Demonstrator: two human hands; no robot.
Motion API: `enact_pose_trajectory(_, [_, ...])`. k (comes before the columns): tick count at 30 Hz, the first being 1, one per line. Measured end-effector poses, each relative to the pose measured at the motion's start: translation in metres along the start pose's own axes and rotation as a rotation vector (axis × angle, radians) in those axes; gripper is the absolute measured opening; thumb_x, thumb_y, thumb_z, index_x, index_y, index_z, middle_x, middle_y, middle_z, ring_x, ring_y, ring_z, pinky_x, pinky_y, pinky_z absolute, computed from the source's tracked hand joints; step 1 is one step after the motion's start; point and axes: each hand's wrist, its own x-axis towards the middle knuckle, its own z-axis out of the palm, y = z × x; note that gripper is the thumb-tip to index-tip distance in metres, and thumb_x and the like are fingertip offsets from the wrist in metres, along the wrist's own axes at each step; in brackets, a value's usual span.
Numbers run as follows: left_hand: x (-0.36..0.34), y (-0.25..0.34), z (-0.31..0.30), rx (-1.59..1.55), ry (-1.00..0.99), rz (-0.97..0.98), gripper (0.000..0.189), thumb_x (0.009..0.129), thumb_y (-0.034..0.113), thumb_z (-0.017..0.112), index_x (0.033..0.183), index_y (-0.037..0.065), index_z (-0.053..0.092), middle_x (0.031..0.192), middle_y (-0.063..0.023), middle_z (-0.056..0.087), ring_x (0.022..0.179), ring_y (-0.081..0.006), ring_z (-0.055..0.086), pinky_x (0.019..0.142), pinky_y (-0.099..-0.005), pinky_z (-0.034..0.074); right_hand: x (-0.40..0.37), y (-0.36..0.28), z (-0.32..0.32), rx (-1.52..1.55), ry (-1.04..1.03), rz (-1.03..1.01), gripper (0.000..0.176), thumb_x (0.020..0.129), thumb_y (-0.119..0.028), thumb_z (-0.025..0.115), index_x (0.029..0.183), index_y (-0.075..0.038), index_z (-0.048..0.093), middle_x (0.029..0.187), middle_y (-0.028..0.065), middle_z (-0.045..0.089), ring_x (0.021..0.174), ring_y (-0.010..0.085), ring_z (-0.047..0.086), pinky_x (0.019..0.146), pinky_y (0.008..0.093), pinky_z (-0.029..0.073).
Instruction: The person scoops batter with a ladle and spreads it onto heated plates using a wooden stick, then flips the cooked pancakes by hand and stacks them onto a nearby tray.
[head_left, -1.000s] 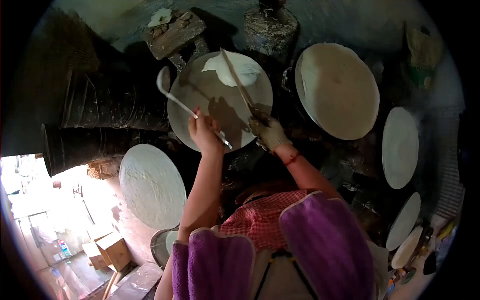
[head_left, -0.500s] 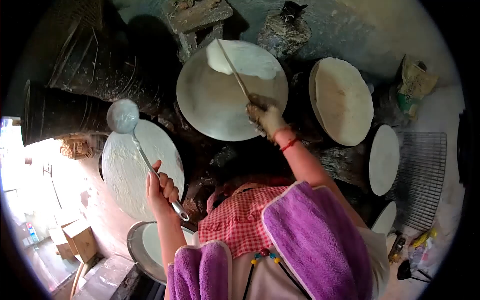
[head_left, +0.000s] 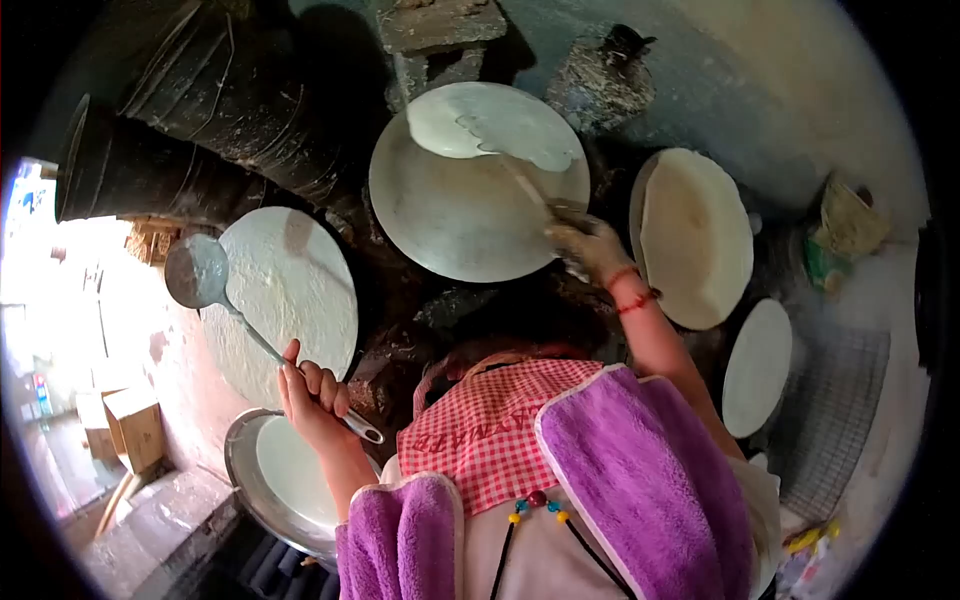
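My left hand (head_left: 315, 395) is closed around the handle of a metal ladle (head_left: 197, 270), whose bowl is coated with white liquid. The ladle bowl hangs beside a round griddle (head_left: 280, 330) covered with a white layer. My right hand (head_left: 590, 245) grips a thin wooden spreader (head_left: 525, 185) over the middle griddle (head_left: 460, 235). White batter (head_left: 485, 120) covers that griddle's far part, with an uneven edge near the spreader's tip; its nearer surface is bare and greyish. Below my left forearm, a metal basin (head_left: 243, 468) holds white liquid (head_left: 300, 475).
On the right, a griddle carries a pale thin sheet (head_left: 697, 240), and a smaller white disc (head_left: 757, 368) stands nearer. A wire rack (head_left: 835, 420) leans at the far right. Dark barrels (head_left: 215, 90) stand at upper left. Cardboard boxes (head_left: 135, 428) sit lower left.
The spreader's tip has swung from the far left of the middle griddle toward its centre, and batter reaches farther right. My right hand moved right; the ladle moved left and down. The view shifted slightly.
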Motion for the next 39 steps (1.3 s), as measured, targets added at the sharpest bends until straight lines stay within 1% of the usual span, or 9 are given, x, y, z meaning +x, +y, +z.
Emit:
enact_pose_trajectory(10, [-0.046,-0.016,0.038,-0.074,0.060,0.090,0.033,0.100,0.024,0.040,0.122,0.000,0.048,0.063,0.0040,0.030,0.043,-0.0034,0.022,0.032,-0.0194,0.019,0.015,-0.041,-0.012,-0.062,-0.386,0.249,0.036,0.085,-0.025,0.068,0.116,-0.009,0.062,0.085,-0.0016,0.064,0.068,0.0063,0.056,0.053,0.0219,0.044])
enact_pose_trajectory(13, [-0.057,-0.021,0.036,-0.052,0.114,0.146,0.033,0.100,0.024,0.040,0.122,0.000,0.048,0.063,0.0040,0.029,0.043,-0.0035,0.021,0.032,-0.0192,0.019,0.046,-0.018,-0.074,-0.203,-0.169,0.084,0.044,0.080,-0.024,0.073,0.120,-0.007,0.060,0.084,-0.0006,0.064,0.069,0.0058,0.056,0.057,0.0207,0.045])
enact_pose_trajectory(18, [-0.079,-0.018,0.042,-0.064,0.121,0.139,0.032,0.100,0.022,0.040,0.121,-0.001,0.049,0.062,0.0043,0.029,0.043,-0.0036,0.021,0.033,-0.0188,0.020,0.079,-0.054,-0.035,-0.503,-0.430,0.144,0.044,0.085,-0.024,0.066,0.124,-0.008,0.056,0.079,0.0003,0.063,0.053,0.0061,0.051,0.043,0.0227,0.038])
enact_pose_trajectory(22, [-0.068,-0.007,0.040,-0.110,0.082,0.165,0.033,0.100,0.022,0.041,0.122,0.000,0.049,0.063,0.0041,0.030,0.043,-0.0036,0.021,0.032,-0.0189,0.019,0.063,-0.053,-0.048,-0.672,-0.651,-0.051,0.047,0.086,-0.021,0.062,0.131,-0.014,0.052,0.084,0.0017,0.065,0.066,0.0101,0.058,0.056,0.0269,0.049])
enact_pose_trajectory(26, [-0.061,-0.004,0.035,-0.102,0.059,0.172,0.033,0.100,0.022,0.040,0.123,0.000,0.048,0.062,0.0042,0.029,0.043,-0.0035,0.021,0.032,-0.0191,0.019,0.086,-0.059,-0.099,-0.325,-0.256,-0.109,0.040,0.082,-0.004,0.063,0.122,-0.009,0.060,0.100,0.0020,0.066,0.084,0.0099,0.061,0.069,0.0250,0.052])
enact_pose_trajectory(31, [-0.047,-0.005,0.043,-0.055,0.119,0.099,0.031,0.100,0.020,0.039,0.121,0.000,0.048,0.061,0.0045,0.028,0.042,-0.0035,0.021,0.032,-0.0192,0.019,0.120,-0.069,-0.033,-0.717,-0.371,-0.261,0.039,0.082,-0.006,0.064,0.121,-0.007,0.060,0.099,0.0065,0.066,0.080,0.0120,0.061,0.069,0.0268,0.052])
enact_pose_trajectory(33, [-0.036,-0.004,0.046,-0.004,0.134,0.072,0.030,0.100,0.020,0.039,0.121,0.001,0.049,0.061,0.0045,0.028,0.042,-0.0036,0.021,0.032,-0.0194,0.020,0.093,-0.076,-0.025,-0.612,-0.439,0.087,0.038,0.081,-0.008,0.066,0.118,-0.006,0.061,0.099,0.0094,0.065,0.083,0.0145,0.062,0.070,0.0301,0.052])
enact_pose_trajectory(36, [-0.024,-0.001,0.046,0.016,0.091,0.013,0.030,0.100,0.019,0.039,0.122,0.001,0.048,0.061,0.0044,0.028,0.041,-0.0038,0.022,0.032,-0.0195,0.021,0.111,-0.030,-0.086,-0.928,-0.431,-0.553,0.039,0.081,-0.011,0.066,0.120,-0.008,0.061,0.099,0.0078,0.066,0.085,0.0138,0.061,0.073,0.0285,0.051])
enact_pose_trajectory(39, [-0.008,-0.007,0.046,0.259,0.112,-0.039,0.032,0.099,0.018,0.039,0.126,0.001,0.046,0.060,0.0038,0.032,0.040,-0.0041,0.026,0.032,-0.0197,0.022,0.120,-0.047,-0.081,-0.385,-0.234,-0.020,0.039,0.082,-0.013,0.066,0.120,-0.008,0.061,0.105,0.0069,0.066,0.088,0.0138,0.061,0.077,0.0279,0.050])
